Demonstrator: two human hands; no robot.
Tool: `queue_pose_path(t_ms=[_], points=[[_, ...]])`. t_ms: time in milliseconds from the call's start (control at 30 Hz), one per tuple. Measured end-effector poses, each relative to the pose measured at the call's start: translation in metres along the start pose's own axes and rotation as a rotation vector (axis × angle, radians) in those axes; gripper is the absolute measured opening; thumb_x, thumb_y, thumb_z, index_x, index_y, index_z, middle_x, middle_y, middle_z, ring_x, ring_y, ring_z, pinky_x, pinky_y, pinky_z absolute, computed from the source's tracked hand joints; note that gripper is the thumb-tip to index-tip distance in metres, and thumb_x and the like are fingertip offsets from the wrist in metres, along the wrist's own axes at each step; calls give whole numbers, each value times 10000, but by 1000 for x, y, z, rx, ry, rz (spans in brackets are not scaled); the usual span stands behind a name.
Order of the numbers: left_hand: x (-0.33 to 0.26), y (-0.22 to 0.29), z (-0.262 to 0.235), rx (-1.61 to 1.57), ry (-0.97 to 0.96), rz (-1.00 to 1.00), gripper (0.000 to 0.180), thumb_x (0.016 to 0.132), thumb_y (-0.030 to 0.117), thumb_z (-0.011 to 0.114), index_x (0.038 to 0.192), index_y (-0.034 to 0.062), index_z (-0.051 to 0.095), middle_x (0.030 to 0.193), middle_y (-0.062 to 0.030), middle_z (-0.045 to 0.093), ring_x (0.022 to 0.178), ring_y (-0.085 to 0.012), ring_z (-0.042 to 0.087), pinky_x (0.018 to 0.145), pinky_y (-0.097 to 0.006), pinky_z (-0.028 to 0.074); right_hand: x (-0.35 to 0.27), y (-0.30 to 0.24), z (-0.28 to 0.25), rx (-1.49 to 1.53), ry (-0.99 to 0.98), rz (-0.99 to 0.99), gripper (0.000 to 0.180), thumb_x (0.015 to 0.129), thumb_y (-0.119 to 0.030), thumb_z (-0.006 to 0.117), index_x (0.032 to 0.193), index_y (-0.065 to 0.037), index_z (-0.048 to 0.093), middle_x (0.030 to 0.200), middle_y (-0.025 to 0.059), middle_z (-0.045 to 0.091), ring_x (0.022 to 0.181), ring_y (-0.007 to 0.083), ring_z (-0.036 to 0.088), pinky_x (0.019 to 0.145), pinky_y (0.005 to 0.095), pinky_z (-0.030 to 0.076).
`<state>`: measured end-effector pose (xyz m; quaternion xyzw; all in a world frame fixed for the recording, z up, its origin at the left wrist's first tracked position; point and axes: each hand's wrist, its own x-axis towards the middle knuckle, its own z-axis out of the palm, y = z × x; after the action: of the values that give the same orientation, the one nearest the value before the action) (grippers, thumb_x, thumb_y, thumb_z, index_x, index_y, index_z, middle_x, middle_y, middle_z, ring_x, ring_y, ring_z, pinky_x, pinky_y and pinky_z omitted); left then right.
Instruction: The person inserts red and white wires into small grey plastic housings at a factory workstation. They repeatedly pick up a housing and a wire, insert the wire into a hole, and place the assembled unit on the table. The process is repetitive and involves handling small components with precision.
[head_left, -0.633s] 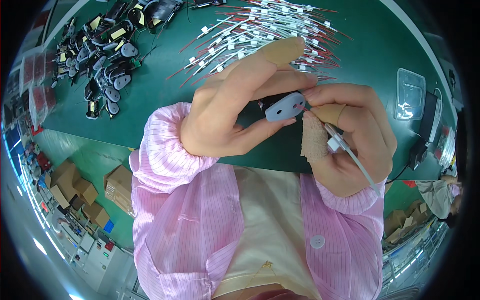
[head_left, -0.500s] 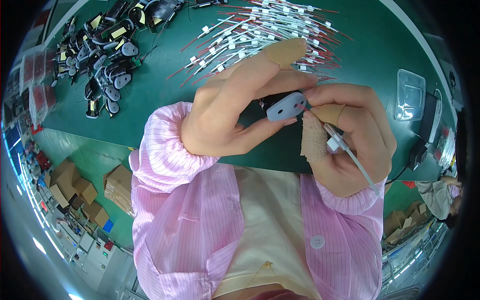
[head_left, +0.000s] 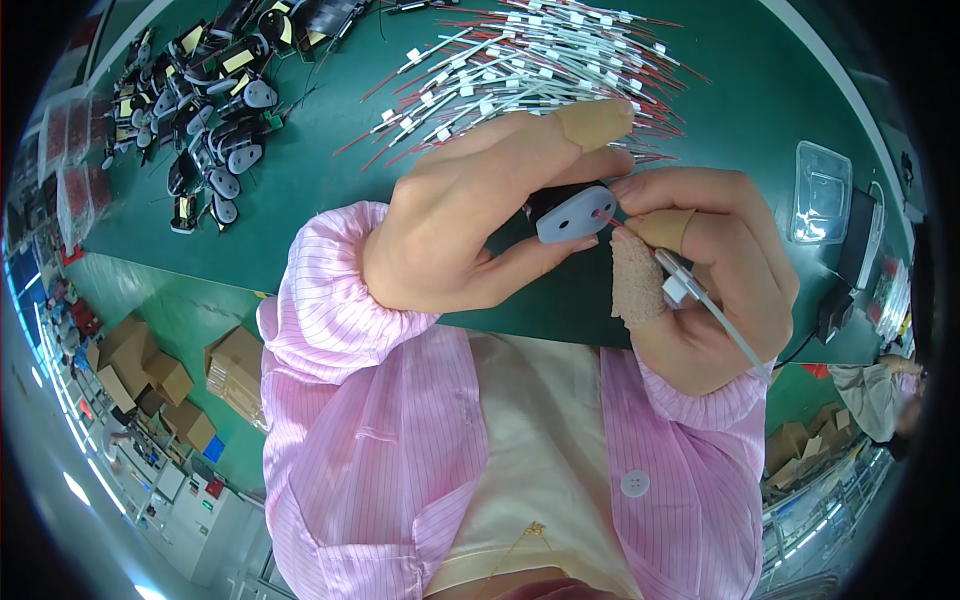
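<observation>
My left hand (head_left: 450, 225) is closed around a small black part with a grey oval end cap (head_left: 563, 222), gripping it between thumb and fingers. Dark holes show in the cap, which faces me. In my right hand (head_left: 735, 265), a white cable (head_left: 728, 328) with a small white tag (head_left: 676, 289) is pinched at its red wire end. Thin red wire runs from those fingertips to the cap's right-hand hole; how deep it sits I cannot tell. Tan finger covers and a bandage-like wrap are on several of my fingers.
Beyond my hands lies a heap of white cables with red ends (head_left: 520, 75) on the green table (head_left: 330, 250). Similar black parts with grey caps (head_left: 225, 150) are piled at the left. To the right are a clear plastic tray (head_left: 822, 190) and a black device with a cord (head_left: 850, 255).
My left index finger has come down closer to the black part. My right hand has shifted slightly right with the cable, its wrapped finger a little farther from the cap.
</observation>
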<state>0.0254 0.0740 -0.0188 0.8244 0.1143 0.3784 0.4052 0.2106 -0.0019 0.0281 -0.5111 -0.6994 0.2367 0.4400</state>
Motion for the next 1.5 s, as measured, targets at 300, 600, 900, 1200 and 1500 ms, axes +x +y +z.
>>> queue_pose_path(t_ms=[300,600,900,1200,1500], points=[[0,1,1,38,8,5,783,757,-104,708,1403,-48,269,1167,-335,598,952,-402,679,838,-467,533,2,0,-1,-1,-16,0,147,727,132,691,823,48,617,933,158,647,806,209,658,664,262,532],[-1,-1,1,36,46,50,765,763,-95,694,1400,-83,269,1130,-333,614,967,-400,675,852,-459,521,4,-1,-2,22,-14,-13,156,718,127,702,836,51,633,926,164,653,793,208,655,659,264,533],[-3,-6,0,-57,4,57,727,785,-75,655,1400,-104,270,1047,-326,640,932,-355,673,836,-420,514,2,0,5,-5,79,-106,166,697,123,730,811,68,623,900,186,656,748,225,665,656,271,540],[-2,-8,0,-62,-7,86,727,782,-69,651,1400,-110,270,1036,-334,638,937,-369,671,837,-427,515,0,5,7,-39,118,-193,167,690,123,732,798,86,611,876,204,661,748,244,673,675,288,559],[-2,-7,1,-39,3,81,734,778,-67,665,1395,-112,271,1059,-314,643,963,-367,670,846,-431,518,-1,4,8,-75,116,-205,170,685,126,730,799,87,610,864,206,659,751,263,676,684,311,581]])
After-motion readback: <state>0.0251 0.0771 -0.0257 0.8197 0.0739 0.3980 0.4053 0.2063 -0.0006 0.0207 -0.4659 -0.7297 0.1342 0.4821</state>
